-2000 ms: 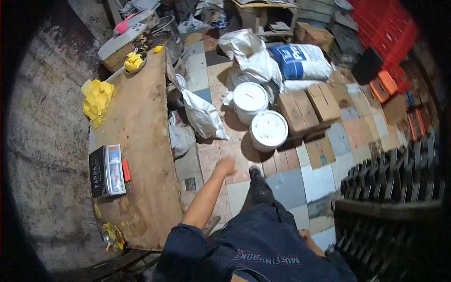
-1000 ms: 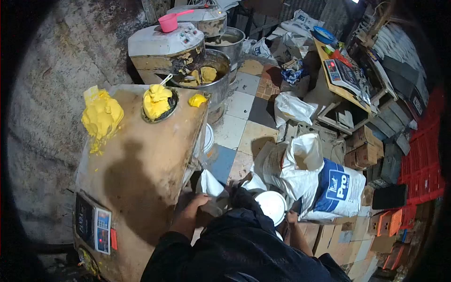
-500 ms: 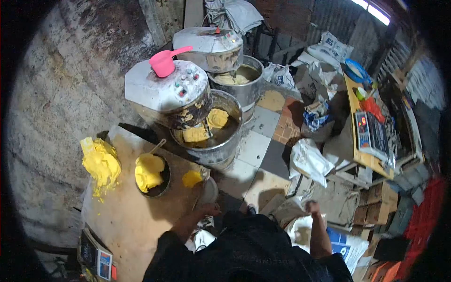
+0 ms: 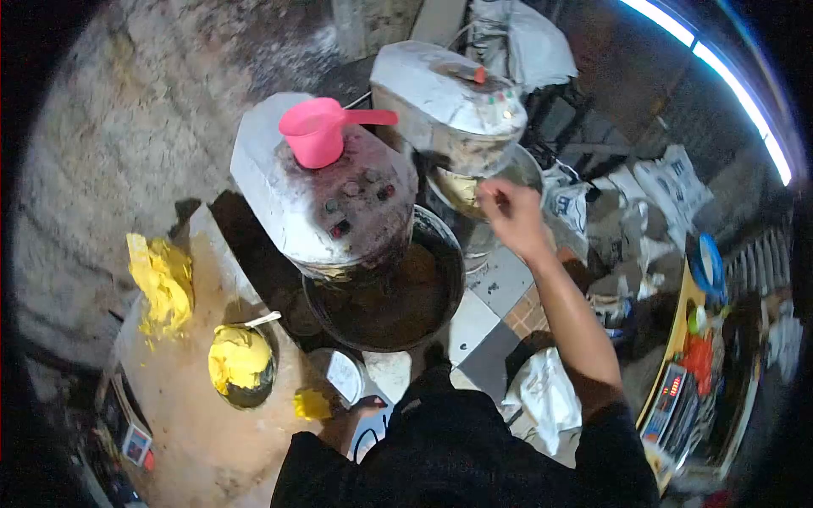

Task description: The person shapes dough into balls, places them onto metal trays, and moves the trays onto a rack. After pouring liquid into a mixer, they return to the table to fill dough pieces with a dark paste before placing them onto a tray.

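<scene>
My right hand (image 4: 512, 216) is raised in front of the mixers, its fingers curled inward; whatever they hold, if anything, is hidden. Seen from above, it overlaps the rim of the rear mixing bowl (image 4: 529, 173), which has pale dough in it. Low by the table's edge is my left hand (image 4: 366, 408), fingers loosely stretched and apparently empty, beside a white bucket (image 4: 345, 377). The front mixer (image 4: 339, 199) stands over a metal bowl (image 4: 453, 292) whose contents lie in deep shadow. A pink dipper (image 4: 313, 135) rests on top of that mixer.
On the table (image 4: 195, 432) sit a yellow mound of margarine-like fat (image 4: 163, 284), a bowl of the same stuff (image 4: 240, 360) with a handled utensil, and a small yellow lump (image 4: 312, 405). A white sack (image 4: 546, 394) lies right; a digital scale (image 4: 665, 402) stands beyond.
My right hand has risen from low at the right to in front of the mixers. The view has moved closer to them, and shadow now covers the front bowl. My left hand stays low.
</scene>
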`<action>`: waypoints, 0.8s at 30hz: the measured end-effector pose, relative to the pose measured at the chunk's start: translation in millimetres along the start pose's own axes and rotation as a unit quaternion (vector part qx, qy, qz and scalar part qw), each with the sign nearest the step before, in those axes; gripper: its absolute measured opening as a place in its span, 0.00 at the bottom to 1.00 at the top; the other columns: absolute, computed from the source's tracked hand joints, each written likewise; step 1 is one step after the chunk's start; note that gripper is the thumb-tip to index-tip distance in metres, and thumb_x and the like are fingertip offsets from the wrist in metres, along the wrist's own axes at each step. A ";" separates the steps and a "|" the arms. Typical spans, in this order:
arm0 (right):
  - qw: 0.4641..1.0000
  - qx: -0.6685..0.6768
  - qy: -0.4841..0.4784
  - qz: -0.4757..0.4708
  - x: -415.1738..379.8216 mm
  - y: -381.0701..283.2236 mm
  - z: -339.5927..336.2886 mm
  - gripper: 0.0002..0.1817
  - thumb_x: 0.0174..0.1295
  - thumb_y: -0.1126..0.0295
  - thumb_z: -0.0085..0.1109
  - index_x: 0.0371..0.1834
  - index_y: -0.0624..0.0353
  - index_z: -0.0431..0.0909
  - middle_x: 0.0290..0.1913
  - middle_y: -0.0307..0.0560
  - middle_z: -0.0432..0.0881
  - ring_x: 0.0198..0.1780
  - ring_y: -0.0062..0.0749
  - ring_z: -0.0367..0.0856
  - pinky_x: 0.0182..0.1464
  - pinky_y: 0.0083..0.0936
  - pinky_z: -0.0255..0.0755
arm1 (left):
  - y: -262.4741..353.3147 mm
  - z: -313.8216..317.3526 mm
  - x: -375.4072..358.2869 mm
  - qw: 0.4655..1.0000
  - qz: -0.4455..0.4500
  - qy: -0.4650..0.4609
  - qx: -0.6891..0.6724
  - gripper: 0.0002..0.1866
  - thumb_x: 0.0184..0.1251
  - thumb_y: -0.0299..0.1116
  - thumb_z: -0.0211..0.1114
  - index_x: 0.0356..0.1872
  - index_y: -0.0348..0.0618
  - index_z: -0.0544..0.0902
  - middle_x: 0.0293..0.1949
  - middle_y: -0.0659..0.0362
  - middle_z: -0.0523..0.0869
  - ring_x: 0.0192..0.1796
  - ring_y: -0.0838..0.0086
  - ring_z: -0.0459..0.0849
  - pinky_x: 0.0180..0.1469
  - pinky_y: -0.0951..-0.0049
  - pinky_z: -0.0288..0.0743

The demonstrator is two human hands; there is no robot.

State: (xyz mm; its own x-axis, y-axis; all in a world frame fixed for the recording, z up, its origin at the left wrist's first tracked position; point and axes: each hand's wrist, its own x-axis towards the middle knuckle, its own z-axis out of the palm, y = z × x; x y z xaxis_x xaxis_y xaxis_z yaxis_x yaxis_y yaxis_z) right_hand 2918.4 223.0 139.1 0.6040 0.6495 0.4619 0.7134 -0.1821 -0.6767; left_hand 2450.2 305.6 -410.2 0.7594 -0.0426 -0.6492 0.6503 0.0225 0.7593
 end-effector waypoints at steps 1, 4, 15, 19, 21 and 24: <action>0.996 -0.025 -0.046 -0.078 36.0 -10.0 13.0 0.07 0.60 0.72 0.60 0.36 0.65 0.81 0.28 0.50 0.83 0.30 0.27 0.82 0.36 0.22 0.74 | -16.7 1.3 9.1 0.971 0.060 -0.054 -0.224 0.18 0.65 0.46 0.61 0.48 0.46 0.84 0.45 0.56 0.87 0.44 0.70 0.84 0.47 0.68 0.75; 0.975 0.038 -0.041 -0.213 129.1 -41.5 56.3 0.10 0.62 0.69 0.57 0.41 0.62 0.82 0.33 0.57 0.84 0.38 0.41 0.86 0.40 0.31 0.77 | 49.2 36.4 14.4 0.965 -0.100 0.117 0.213 0.17 0.68 0.45 0.56 0.49 0.49 0.83 0.47 0.55 0.86 0.49 0.65 0.83 0.51 0.67 0.74; 0.842 0.068 -0.523 0.116 308.5 1.3 219.5 0.30 0.70 0.44 0.39 0.38 0.64 0.77 0.21 0.46 0.77 0.16 0.31 0.74 0.17 0.29 0.68 | 55.2 218.6 39.3 0.880 -0.096 0.422 -0.197 0.13 0.68 0.34 0.57 0.46 0.40 0.83 0.30 0.59 0.84 0.21 0.82 0.72 0.23 0.79 0.66; 0.816 0.193 -0.544 0.016 312.1 24.9 203.4 0.29 0.72 0.46 0.38 0.34 0.64 0.74 0.19 0.44 0.72 0.15 0.27 0.68 0.16 0.30 0.64 | 95.2 279.6 82.9 0.799 -0.195 0.527 -0.214 0.14 0.64 0.36 0.61 0.46 0.40 0.82 0.31 0.55 0.84 0.25 0.74 0.75 0.27 0.73 0.69; 0.841 0.128 -0.525 0.000 313.6 17.1 170.9 0.29 0.73 0.49 0.37 0.32 0.67 0.72 0.19 0.43 0.71 0.14 0.26 0.67 0.15 0.28 0.63 | 121.1 297.0 115.1 0.753 -0.238 0.574 -0.215 0.15 0.62 0.37 0.63 0.46 0.41 0.82 0.31 0.53 0.84 0.27 0.70 0.76 0.29 0.70 0.70; 0.815 0.159 -0.557 -0.014 336.5 42.6 134.0 0.27 0.72 0.50 0.39 0.28 0.65 0.71 0.17 0.42 0.70 0.14 0.24 0.67 0.15 0.26 0.63 | 169.7 312.5 175.6 0.696 -0.268 0.634 -0.205 0.16 0.59 0.38 0.67 0.46 0.41 0.81 0.31 0.49 0.84 0.30 0.64 0.78 0.32 0.65 0.72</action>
State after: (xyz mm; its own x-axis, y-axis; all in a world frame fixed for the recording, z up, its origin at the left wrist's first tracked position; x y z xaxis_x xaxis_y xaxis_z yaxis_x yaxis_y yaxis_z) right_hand 3104.4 532.7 188.9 -0.2349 0.9496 -0.2073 0.4853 -0.0702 -0.8715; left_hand 2688.3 -10.3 -381.3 -0.3575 0.7546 -0.5502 0.5988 0.6373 0.4851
